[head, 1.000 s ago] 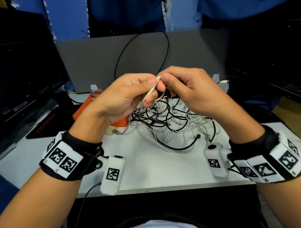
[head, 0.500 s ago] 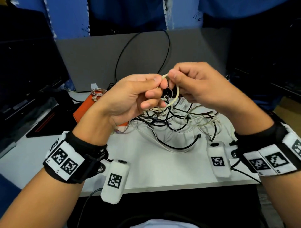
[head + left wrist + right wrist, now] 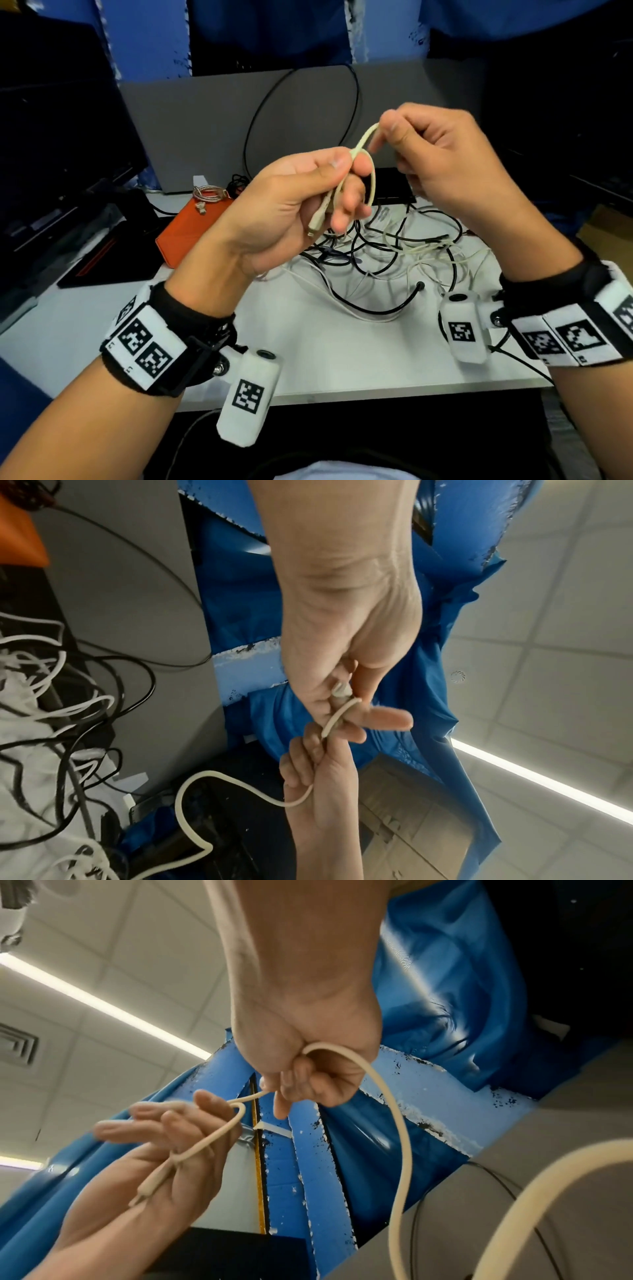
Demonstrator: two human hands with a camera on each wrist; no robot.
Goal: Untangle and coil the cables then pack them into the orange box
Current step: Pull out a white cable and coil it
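Observation:
Both hands are raised above the white table (image 3: 325, 363), working one cream cable (image 3: 363, 140). My left hand (image 3: 329, 185) pinches it near its plug (image 3: 317, 222), which hangs down by the palm, and a small loop curls round the fingers. My right hand (image 3: 390, 133) pinches the same cable (image 3: 394, 1104) a little higher and to the right; the rest of it trails down from that fist. A tangle of black and white cables (image 3: 387, 253) lies on the table below. The orange box (image 3: 191, 226) sits at the back left with a coiled braided cable (image 3: 209, 195) on it.
A grey upright panel (image 3: 212, 120) stands behind the table with a thin black cable (image 3: 260, 113) looping across it. Dark monitors (image 3: 58, 144) stand at the left. A black flat device (image 3: 390, 188) lies behind the tangle.
Both hands have risen and drawn apart a little. The right hand moved up and right, pulling the cream cable into a loop round the left fingers; the plug now hangs free below the left hand.

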